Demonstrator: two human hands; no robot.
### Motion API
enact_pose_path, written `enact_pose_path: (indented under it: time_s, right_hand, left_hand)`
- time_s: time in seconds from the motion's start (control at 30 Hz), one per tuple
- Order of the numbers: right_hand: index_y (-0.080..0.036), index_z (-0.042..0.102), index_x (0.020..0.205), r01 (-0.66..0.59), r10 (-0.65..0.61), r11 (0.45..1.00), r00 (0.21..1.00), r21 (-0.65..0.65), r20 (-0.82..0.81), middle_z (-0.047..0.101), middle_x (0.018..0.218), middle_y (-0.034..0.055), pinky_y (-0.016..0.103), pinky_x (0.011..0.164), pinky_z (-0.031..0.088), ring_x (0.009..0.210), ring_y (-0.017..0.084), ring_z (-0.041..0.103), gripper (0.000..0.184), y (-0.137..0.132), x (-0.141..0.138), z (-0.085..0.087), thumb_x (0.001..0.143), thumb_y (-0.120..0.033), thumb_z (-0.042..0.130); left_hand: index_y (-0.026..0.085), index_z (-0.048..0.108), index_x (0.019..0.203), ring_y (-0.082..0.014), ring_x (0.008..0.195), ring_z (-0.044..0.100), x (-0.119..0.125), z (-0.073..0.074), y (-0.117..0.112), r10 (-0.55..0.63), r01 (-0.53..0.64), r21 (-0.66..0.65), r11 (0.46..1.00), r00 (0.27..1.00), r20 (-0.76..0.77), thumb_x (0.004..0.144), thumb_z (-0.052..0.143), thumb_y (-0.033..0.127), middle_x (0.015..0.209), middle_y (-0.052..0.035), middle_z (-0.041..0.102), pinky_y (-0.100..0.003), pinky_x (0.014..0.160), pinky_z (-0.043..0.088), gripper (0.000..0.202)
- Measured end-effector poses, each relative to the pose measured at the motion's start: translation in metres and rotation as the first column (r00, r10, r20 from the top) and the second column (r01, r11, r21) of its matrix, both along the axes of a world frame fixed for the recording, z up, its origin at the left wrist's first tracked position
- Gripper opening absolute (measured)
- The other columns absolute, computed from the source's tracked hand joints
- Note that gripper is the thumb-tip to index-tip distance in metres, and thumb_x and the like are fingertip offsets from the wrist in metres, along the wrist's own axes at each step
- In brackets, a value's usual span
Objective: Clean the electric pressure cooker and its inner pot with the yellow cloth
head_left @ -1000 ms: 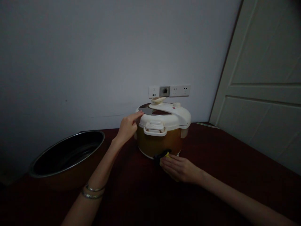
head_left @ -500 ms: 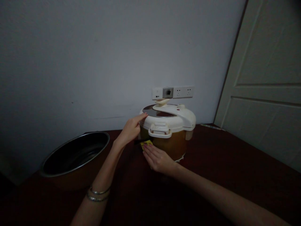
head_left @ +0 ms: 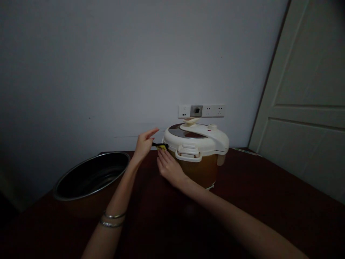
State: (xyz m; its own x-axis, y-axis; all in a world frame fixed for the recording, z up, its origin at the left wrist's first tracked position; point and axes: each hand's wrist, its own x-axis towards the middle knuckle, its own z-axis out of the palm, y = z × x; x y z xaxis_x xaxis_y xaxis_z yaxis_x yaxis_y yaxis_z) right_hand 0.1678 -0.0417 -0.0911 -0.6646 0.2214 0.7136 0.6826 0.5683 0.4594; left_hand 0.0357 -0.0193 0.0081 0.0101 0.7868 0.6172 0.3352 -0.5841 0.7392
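A pressure cooker with a white lid and a gold-brown body stands on the dark red table. My right hand is closed on a small yellow and black cleaning pad, pressed to the cooker's left side just under the lid's rim. I cannot tell whether it is a cloth or a sponge. Left of the cooker, my left hand is raised with fingers stretched out and nothing visible in it. It stands apart from the lid, close to the pad's black end. Two silvery bangles circle that wrist.
A wide dark pot with a metal rim sits at the table's left. Behind the cooker, wall sockets line the pale wall. A panelled door stands at right, and a thin strip lies near the table's back edge.
My left hand has come off the lid and moved left. My right hand has slid the pad upward along the cooker's side to just below the rim. The view has shifted slightly.
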Motion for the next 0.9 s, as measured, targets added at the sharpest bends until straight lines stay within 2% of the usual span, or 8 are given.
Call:
enact_pose_path:
  time_s: [0.13, 0.2, 0.23, 0.43, 0.5, 0.63, 0.7, 0.9]
  right_hand:
    - [0.008, 0.064, 0.101, 0.106, -0.102, 0.993, 0.991, -0.046, 0.085, 0.059, 0.113, 0.0301, 0.045, 0.101, 0.041, 0.112, 0.03, 0.055, 0.03, 0.005, -0.018, -0.049, 0.083, -0.011, 0.05]
    - [0.006, 0.066, 0.097, 0.059, -0.053, 0.997, 0.991, -0.043, 0.121, 0.062, 0.109, 0.0275, 0.043, 0.098, 0.044, 0.109, 0.03, 0.058, 0.027, 0.002, -0.014, -0.065, 0.082, -0.012, 0.052]
    - [0.004, 0.067, 0.096, 0.03, -0.024, 0.999, 0.992, -0.04, 0.126, 0.063, 0.108, 0.026, 0.042, 0.097, 0.045, 0.108, 0.029, 0.058, 0.025, 0.001, -0.009, -0.067, 0.082, -0.012, 0.053]
    - [0.0, 0.064, 0.104, -0.098, 0.098, 0.994, 0.995, 0.044, -0.003, 0.062, 0.115, 0.0219, 0.042, 0.099, 0.045, 0.114, 0.026, 0.055, 0.029, 0.001, 0.01, -0.017, 0.086, -0.006, 0.044]
    - [0.001, 0.064, 0.105, -0.144, 0.143, 0.988, 0.99, 0.059, 0.012, 0.062, 0.115, 0.021, 0.041, 0.099, 0.045, 0.114, 0.026, 0.055, 0.029, -0.003, 0.018, -0.02, 0.086, -0.006, 0.043]
    - [-0.002, 0.064, 0.106, -0.243, 0.241, 0.97, 0.962, 0.004, 0.13, 0.063, 0.115, 0.0172, 0.036, 0.1, 0.046, 0.114, 0.023, 0.055, 0.028, -0.022, 0.056, -0.058, 0.088, -0.01, 0.045]
    - [-0.004, 0.061, 0.112, -0.262, 0.266, 0.964, 0.954, -0.044, 0.137, 0.061, 0.119, 0.0152, 0.033, 0.102, 0.044, 0.119, 0.019, 0.052, 0.03, -0.033, 0.084, -0.064, 0.089, -0.011, 0.044]
    - [-0.003, 0.056, 0.119, -0.27, 0.269, 0.963, 0.961, 0.01, 0.068, 0.059, 0.122, 0.0158, 0.042, 0.104, 0.041, 0.128, 0.022, 0.041, 0.033, -0.048, 0.153, -0.016, 0.089, -0.007, 0.043]
  left_hand:
    - [0.015, 0.07, 0.098, -0.0243, 0.106, 0.061, -0.02, -0.006, 0.01, 0.095, -0.097, -0.121, 0.988, 0.995, -0.023, 0.054, 0.04, 0.01, 0.108, -0.0088, 0.068, -0.042, 0.092, 0.048, 0.053]
    - [0.014, 0.07, 0.095, -0.025, 0.103, 0.063, -0.023, -0.009, 0.014, 0.1, -0.105, -0.157, 0.982, 0.994, -0.036, 0.053, 0.039, 0.01, 0.104, -0.0104, 0.07, -0.042, 0.09, 0.049, 0.052]
    - [0.013, 0.07, 0.095, -0.025, 0.102, 0.063, -0.022, -0.011, 0.015, 0.099, -0.105, -0.163, 0.981, 0.994, -0.044, 0.053, 0.039, 0.01, 0.103, -0.0111, 0.07, -0.042, 0.089, 0.049, 0.052]
    - [0.01, 0.065, 0.107, -0.023, 0.104, 0.062, -0.005, -0.024, 0.021, 0.067, -0.077, -0.155, 0.985, 0.996, -0.064, 0.053, 0.037, 0.008, 0.114, -0.0129, 0.065, -0.039, 0.091, 0.048, 0.061]
    - [0.01, 0.062, 0.112, -0.0223, 0.106, 0.061, 0.0, -0.028, 0.021, 0.056, -0.065, -0.156, 0.986, 0.997, -0.061, 0.057, 0.039, 0.007, 0.118, -0.0135, 0.063, -0.038, 0.092, 0.047, 0.06]
    - [0.015, 0.058, 0.119, -0.0229, 0.116, 0.055, 0.007, -0.03, 0.021, 0.072, -0.083, -0.153, 0.985, 0.994, -0.078, 0.075, 0.045, 0.019, 0.128, -0.0117, 0.056, -0.04, 0.096, 0.043, 0.047]
    - [0.017, 0.054, 0.125, -0.0231, 0.122, 0.048, 0.01, -0.031, 0.021, 0.078, -0.092, -0.153, 0.984, 0.992, -0.095, 0.082, 0.045, 0.029, 0.135, -0.0114, 0.05, -0.04, 0.099, 0.04, 0.046]
    - [0.017, 0.034, 0.139, -0.0215, 0.137, 0.023, 0.026, -0.043, 0.023, 0.053, -0.067, -0.146, 0.987, 0.994, -0.097, 0.089, 0.034, 0.051, 0.148, -0.0113, 0.028, -0.039, 0.112, 0.019, 0.061]
